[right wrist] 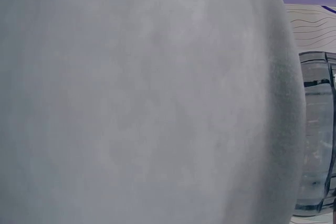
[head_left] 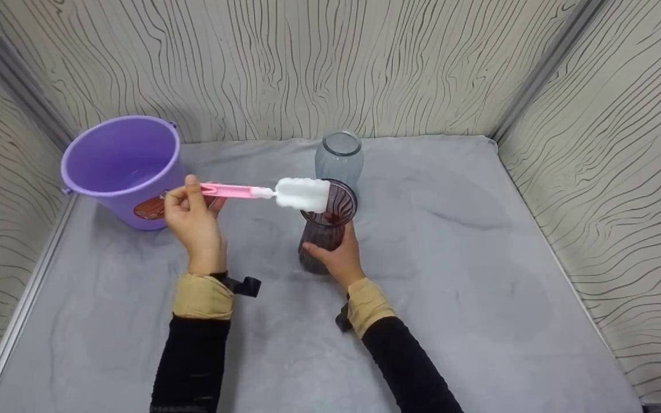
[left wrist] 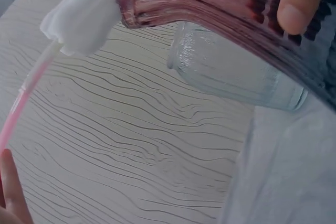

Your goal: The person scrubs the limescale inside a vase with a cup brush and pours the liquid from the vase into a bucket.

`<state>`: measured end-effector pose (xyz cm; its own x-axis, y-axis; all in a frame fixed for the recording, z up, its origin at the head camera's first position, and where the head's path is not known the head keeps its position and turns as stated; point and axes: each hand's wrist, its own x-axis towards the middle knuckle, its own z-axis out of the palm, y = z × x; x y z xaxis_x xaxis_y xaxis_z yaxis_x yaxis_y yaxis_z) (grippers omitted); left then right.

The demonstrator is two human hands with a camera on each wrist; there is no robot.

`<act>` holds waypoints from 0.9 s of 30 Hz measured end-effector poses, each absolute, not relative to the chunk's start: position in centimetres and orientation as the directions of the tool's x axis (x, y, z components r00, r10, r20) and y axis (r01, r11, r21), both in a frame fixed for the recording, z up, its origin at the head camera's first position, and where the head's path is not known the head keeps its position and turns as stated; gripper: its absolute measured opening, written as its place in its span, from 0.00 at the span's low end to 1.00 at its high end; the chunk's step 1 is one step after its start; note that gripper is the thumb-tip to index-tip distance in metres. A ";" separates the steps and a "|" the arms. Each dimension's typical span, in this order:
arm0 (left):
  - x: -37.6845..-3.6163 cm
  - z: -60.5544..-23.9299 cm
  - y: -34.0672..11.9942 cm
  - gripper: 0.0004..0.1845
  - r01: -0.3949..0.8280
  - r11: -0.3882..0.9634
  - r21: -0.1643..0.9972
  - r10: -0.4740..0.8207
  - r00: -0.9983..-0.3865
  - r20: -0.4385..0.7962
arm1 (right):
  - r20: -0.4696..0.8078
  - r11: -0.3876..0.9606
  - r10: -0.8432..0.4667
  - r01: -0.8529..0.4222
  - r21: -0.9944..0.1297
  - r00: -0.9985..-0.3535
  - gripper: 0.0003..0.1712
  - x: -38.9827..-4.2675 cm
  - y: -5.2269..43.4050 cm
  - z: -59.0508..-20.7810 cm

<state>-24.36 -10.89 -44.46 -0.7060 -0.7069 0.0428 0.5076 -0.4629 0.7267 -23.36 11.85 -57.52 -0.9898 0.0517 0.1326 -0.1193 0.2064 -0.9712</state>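
Observation:
My left hand [head_left: 194, 226] pinches the pink handle of a sponge bottle brush [head_left: 232, 191], held nearly level above the table. Its white sponge head [left wrist: 84, 14] is right at the mouth of a dark purple ribbed glass vase [head_left: 320, 236]. My right hand [head_left: 342, 257] grips that vase around its body, thumb on the near side, the vase upright with its mouth up. Part of the right hand's grip is hidden behind the glass. In the left wrist view, the right thumb [left wrist: 302, 6] presses on the purple glass.
A pale blue glass vase [head_left: 339, 160] stands just behind the purple one. At the back left is a purple bucket [head_left: 161, 186], close to the left hand. Grey cloth [head_left: 468, 275] covers the table, and wood-patterned panels [head_left: 284, 69] wall the back and sides.

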 end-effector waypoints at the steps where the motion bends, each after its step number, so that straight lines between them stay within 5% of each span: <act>1: -24.5 -44.8 -10.9 0.10 0.491 -0.490 0.720 -0.704 -0.711 0.006 | 0.132 0.208 0.052 -0.119 -0.971 -0.990 0.61 -23.3 11.8 -57.5; 12: -25.0 -48.1 -11.2 0.12 0.311 -0.709 0.632 -0.594 -0.747 -0.298 | 0.144 0.260 0.049 -0.126 -0.957 -0.988 0.62 -23.3 11.9 -57.4; 27: -25.1 -51.4 -11.9 0.15 0.279 -0.845 0.457 -0.501 -0.714 -0.490 | 0.179 0.243 0.051 -0.162 -0.956 -0.983 0.60 -23.2 11.8 -57.5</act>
